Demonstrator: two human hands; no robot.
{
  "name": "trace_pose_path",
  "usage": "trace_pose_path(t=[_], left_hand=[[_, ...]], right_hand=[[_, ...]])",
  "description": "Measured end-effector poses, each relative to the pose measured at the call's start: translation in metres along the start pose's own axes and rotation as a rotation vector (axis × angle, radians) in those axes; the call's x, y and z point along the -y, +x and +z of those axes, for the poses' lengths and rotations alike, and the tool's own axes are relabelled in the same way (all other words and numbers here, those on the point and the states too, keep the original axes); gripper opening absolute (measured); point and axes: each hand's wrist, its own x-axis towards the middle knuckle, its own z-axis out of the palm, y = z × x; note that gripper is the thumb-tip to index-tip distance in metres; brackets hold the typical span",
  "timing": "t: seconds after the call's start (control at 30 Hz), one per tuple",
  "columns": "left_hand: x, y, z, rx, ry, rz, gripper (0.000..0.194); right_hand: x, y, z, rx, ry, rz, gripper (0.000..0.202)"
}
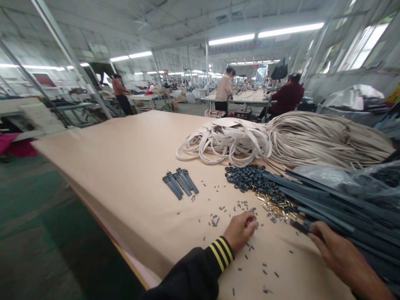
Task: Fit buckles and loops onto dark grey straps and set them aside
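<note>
My left hand [240, 229] rests low over the table among small dark bits [215, 221], its fingers curled with thumb against fingertips. Whatever it may pinch is hidden. My right hand [336, 250] grips a dark strap [300, 226], whose end sticks out to the left beyond the fingers. Just past that hand lie gold metal buckles [275, 204] and a heap of small dark loops [250, 177]. Long dark strips [331, 204] run from the heap toward the right edge. Several short dark straps with buckles [180, 182] lie side by side farther left.
Beige looped straps [228, 141] and a thick bundle of beige strips [321, 135] cover the table's [125, 154] far right. A clear plastic bag [371, 179] lies at right. Co-workers stand or sit beyond [223, 91]. A metal post [73, 58] rises past the left side.
</note>
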Motion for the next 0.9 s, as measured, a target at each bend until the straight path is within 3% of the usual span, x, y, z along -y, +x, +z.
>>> trace_pose_path(t=[0.03, 0.1, 0.17, 0.23, 0.37, 0.63, 0.9], left_hand=[[0.000, 0.001, 0.000, 0.024, -0.105, -0.056, 0.022], [0.001, 0.001, -0.003, 0.058, -0.288, -0.170, 0.024], [0.001, 0.001, -0.007, 0.042, -0.387, -0.258, 0.025], [0.000, 0.001, -0.011, 0.000, -0.423, -0.302, 0.025], [-0.003, 0.003, -0.016, 0.040, -0.398, -0.338, 0.026], [0.000, 0.006, -0.018, -0.005, -0.353, -0.361, 0.032], [-0.004, 0.006, -0.011, 0.009, -0.294, -0.335, 0.024]], right_hand=[[0.021, 0.008, 0.005, 0.147, 0.128, -0.032, 0.014], [0.060, 0.022, 0.017, 0.293, 0.320, -0.107, 0.015], [0.088, 0.034, 0.031, 0.297, 0.491, -0.099, 0.016], [0.100, 0.040, 0.043, 0.357, 0.697, -0.036, 0.016], [0.093, 0.038, 0.055, 0.474, 0.961, 0.100, 0.018], [0.082, 0.034, 0.050, 0.667, 1.162, 0.246, 0.030], [0.092, 0.032, 0.054, 0.553, 1.214, 0.114, 0.020]])
